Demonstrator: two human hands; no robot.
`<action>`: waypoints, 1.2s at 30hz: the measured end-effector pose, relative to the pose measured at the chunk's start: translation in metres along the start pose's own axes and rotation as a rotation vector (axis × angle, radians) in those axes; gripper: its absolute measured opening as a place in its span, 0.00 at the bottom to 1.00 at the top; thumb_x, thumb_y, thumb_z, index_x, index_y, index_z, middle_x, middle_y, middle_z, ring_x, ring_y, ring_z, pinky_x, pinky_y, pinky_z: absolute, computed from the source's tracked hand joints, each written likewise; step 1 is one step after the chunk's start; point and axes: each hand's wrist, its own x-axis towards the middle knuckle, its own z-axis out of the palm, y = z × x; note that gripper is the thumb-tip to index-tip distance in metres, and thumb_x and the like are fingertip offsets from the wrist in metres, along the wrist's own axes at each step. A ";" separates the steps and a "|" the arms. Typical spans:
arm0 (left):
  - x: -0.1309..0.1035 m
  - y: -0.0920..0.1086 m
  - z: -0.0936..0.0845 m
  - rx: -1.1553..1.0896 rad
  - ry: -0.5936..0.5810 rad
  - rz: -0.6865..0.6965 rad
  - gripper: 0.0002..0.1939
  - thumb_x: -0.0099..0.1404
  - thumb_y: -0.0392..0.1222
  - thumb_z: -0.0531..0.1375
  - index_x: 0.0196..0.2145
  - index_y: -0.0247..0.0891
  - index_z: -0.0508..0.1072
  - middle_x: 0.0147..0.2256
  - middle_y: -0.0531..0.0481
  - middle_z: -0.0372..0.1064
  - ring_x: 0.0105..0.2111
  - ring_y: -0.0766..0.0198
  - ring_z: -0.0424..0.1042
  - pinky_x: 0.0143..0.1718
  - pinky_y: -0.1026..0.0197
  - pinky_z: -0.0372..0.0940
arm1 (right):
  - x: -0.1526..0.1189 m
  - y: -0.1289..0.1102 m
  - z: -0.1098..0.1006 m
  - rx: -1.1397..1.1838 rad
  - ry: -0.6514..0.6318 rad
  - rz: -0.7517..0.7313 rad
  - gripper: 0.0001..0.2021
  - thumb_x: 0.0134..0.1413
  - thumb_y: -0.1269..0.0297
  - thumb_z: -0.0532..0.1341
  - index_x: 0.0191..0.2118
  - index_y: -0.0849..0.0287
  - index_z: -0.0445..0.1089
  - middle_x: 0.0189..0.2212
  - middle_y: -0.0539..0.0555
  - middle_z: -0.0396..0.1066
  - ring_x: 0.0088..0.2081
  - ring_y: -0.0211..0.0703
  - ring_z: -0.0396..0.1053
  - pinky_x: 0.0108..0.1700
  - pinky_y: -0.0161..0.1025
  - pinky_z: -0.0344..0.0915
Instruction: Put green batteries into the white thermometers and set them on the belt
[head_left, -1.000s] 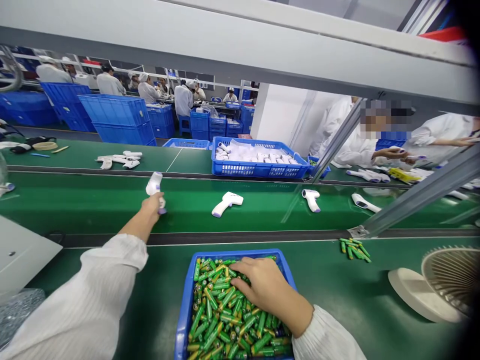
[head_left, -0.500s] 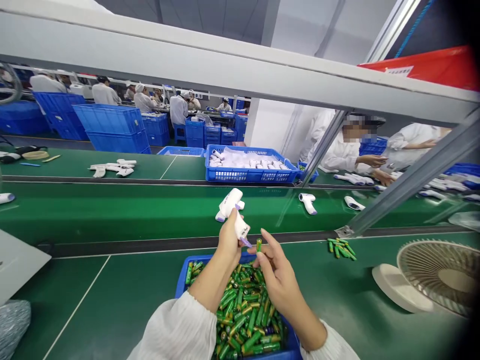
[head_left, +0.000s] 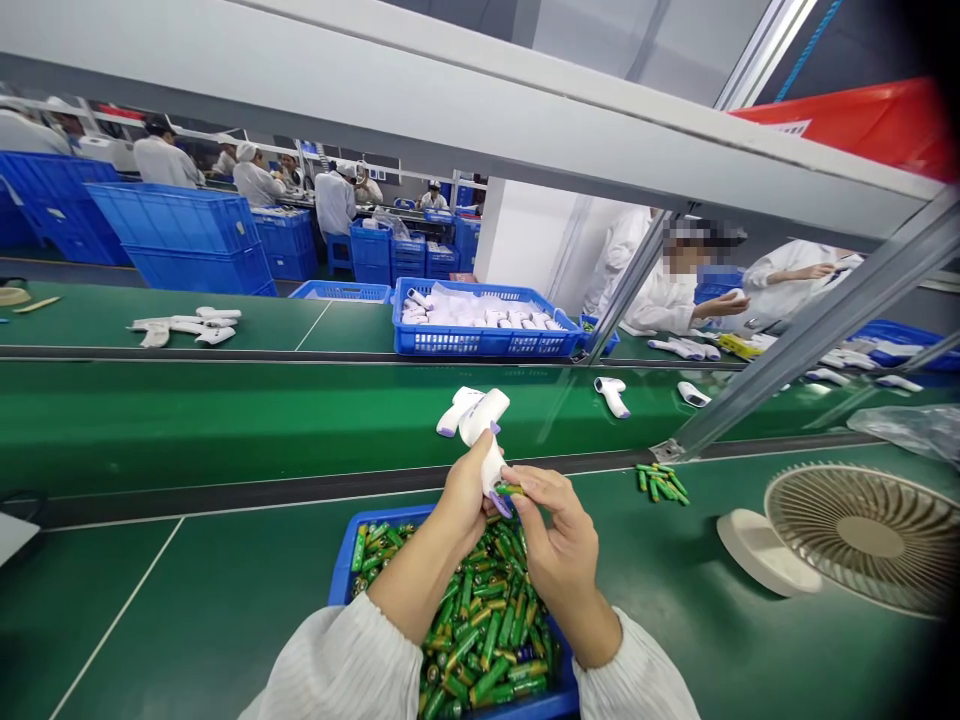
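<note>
hands meet over the blue bin [head_left: 341, 580] of green batteries [head_left: 480, 625], which sits on the green worktop [head_left: 187, 600] right in front of you. your left hand [head_left: 466, 485] is wrapped round the grip of a white infrared thermometer [head_left: 487, 430], head up and tilted to the right, purple base end down by your fingers. your right hand [head_left: 551, 525] pinches one green battery [head_left: 510, 490] between thumb and fingertips, held right against the base of the thermometer grip; can't tell if it's inside the compartment yet. both hands are closed on what they hold, not spread.

behind the hands, on the conveyor belt [head_left: 225, 420], a second white thermometer [head_left: 454, 410] lies flat, partly hidden by the one you hold. further right on the belt sits another thermometer [head_left: 613, 395], and one more [head_left: 693, 394] past the slanted metal strut [head_left: 787, 350]. small loose pile of green batteries [head_left: 660, 482] lies on the worktop near the strut's foot. white desk fan [head_left: 862, 535] lies at right. far side of the belt: blue crate [head_left: 484, 343] full of white thermometers, a few white parts [head_left: 184, 327] at left. a co-worker in white [head_left: 660, 295] holds something small across the line at right. more people in white and stacked blue crates [head_left: 180, 235] in the background.
</note>
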 end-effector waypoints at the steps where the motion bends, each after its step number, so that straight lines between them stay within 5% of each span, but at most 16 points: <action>1: -0.001 0.000 0.000 -0.009 -0.003 -0.017 0.19 0.60 0.56 0.61 0.28 0.35 0.67 0.15 0.57 0.55 0.11 0.74 0.50 0.13 0.69 0.43 | 0.001 0.000 0.000 -0.018 -0.008 -0.036 0.13 0.59 0.75 0.59 0.47 0.51 0.69 0.41 0.53 0.77 0.46 0.47 0.73 0.49 0.51 0.68; 5: -0.001 0.000 -0.001 -0.038 -0.038 -0.124 0.18 0.65 0.53 0.57 0.27 0.34 0.66 0.15 0.57 0.53 0.11 0.75 0.49 0.12 0.71 0.41 | 0.008 0.002 -0.003 -0.130 -0.055 -0.183 0.16 0.57 0.77 0.61 0.47 0.49 0.71 0.41 0.52 0.78 0.47 0.48 0.73 0.48 0.51 0.66; 8: 0.002 0.002 -0.005 -0.119 -0.089 -0.178 0.17 0.66 0.51 0.56 0.28 0.33 0.66 0.15 0.57 0.52 0.11 0.76 0.48 0.11 0.72 0.40 | 0.012 0.005 -0.011 -0.231 -0.203 -0.234 0.12 0.59 0.71 0.60 0.46 0.49 0.72 0.48 0.53 0.75 0.54 0.51 0.68 0.52 0.53 0.63; 11: 0.005 0.007 -0.008 -0.176 -0.138 -0.186 0.17 0.68 0.50 0.54 0.31 0.32 0.68 0.16 0.57 0.53 0.11 0.76 0.48 0.11 0.72 0.40 | 0.009 0.002 -0.020 -0.291 -0.313 -0.133 0.15 0.65 0.63 0.52 0.53 0.52 0.70 0.59 0.57 0.64 0.58 0.54 0.61 0.55 0.56 0.60; 14: 0.006 0.015 -0.010 -0.188 -0.104 -0.139 0.17 0.69 0.51 0.52 0.32 0.33 0.67 0.16 0.56 0.54 0.11 0.76 0.47 0.11 0.72 0.40 | 0.002 -0.009 -0.023 -0.243 -0.374 0.005 0.14 0.66 0.65 0.50 0.50 0.56 0.70 0.48 0.58 0.71 0.48 0.49 0.68 0.49 0.48 0.64; 17: 0.007 0.023 -0.012 -0.212 -0.028 -0.032 0.18 0.69 0.52 0.52 0.31 0.34 0.66 0.16 0.57 0.53 0.10 0.77 0.45 0.11 0.72 0.39 | -0.007 -0.021 -0.015 -0.327 -0.762 0.098 0.07 0.62 0.64 0.56 0.38 0.56 0.73 0.32 0.53 0.72 0.36 0.45 0.68 0.40 0.42 0.62; 21: 0.009 0.026 -0.014 -0.198 -0.028 0.047 0.19 0.65 0.56 0.56 0.30 0.35 0.67 0.17 0.58 0.53 0.11 0.77 0.44 0.11 0.71 0.40 | -0.014 -0.024 -0.002 -0.527 -1.100 0.132 0.05 0.58 0.68 0.60 0.36 0.55 0.74 0.32 0.51 0.72 0.36 0.45 0.68 0.38 0.41 0.58; 27: 0.009 0.024 -0.015 -0.171 -0.001 0.051 0.19 0.64 0.56 0.57 0.31 0.35 0.66 0.16 0.58 0.52 0.11 0.77 0.44 0.12 0.71 0.39 | -0.007 -0.021 0.007 -0.709 -1.194 0.081 0.06 0.58 0.68 0.59 0.34 0.58 0.75 0.37 0.56 0.71 0.39 0.48 0.68 0.41 0.43 0.57; 32: 0.007 0.024 -0.014 -0.161 0.009 0.093 0.17 0.65 0.54 0.57 0.32 0.35 0.65 0.15 0.59 0.51 0.11 0.76 0.45 0.12 0.71 0.39 | 0.004 -0.018 0.006 -0.565 -1.246 -0.034 0.05 0.57 0.67 0.61 0.31 0.58 0.74 0.36 0.55 0.71 0.39 0.47 0.68 0.40 0.42 0.59; 34: 0.008 0.023 -0.013 -0.151 0.018 0.116 0.17 0.63 0.55 0.59 0.32 0.35 0.65 0.15 0.59 0.51 0.11 0.76 0.46 0.12 0.70 0.40 | 0.005 -0.017 0.000 -0.405 -1.163 0.021 0.03 0.58 0.68 0.61 0.34 0.58 0.72 0.36 0.54 0.71 0.40 0.45 0.68 0.40 0.40 0.62; 36: 0.007 0.022 -0.012 -0.138 0.032 0.117 0.19 0.61 0.56 0.60 0.33 0.36 0.65 0.15 0.60 0.52 0.10 0.76 0.46 0.12 0.70 0.39 | 0.004 -0.016 -0.006 -0.221 -0.908 0.154 0.05 0.60 0.69 0.59 0.41 0.58 0.70 0.36 0.53 0.72 0.39 0.42 0.70 0.40 0.38 0.66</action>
